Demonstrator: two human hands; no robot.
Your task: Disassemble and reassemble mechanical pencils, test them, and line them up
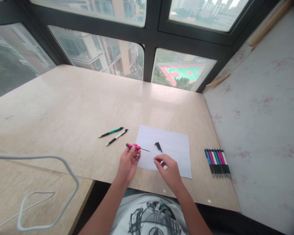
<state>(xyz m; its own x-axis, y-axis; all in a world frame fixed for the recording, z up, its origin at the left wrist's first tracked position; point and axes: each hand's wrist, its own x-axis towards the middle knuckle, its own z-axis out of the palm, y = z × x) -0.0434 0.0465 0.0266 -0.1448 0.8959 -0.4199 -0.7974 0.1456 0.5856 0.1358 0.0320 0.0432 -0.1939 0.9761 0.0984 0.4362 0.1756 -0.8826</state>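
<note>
Left hand [128, 162] fingers grip pink pen [134, 147] at sheet's [176, 153] left edge; right hand [168, 169] pinches a small part, too small to identify, near black tip [158, 146]; pen apart; refitting needs alignment.

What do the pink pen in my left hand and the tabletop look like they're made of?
The pink-and-black pen in the left hand looks like glossy moulded plastic, with a thin dark refill sticking out, material unclear. The beige tabletop looks like polished stone or a marble-look laminate: faint mottling and soft window glare.
</note>
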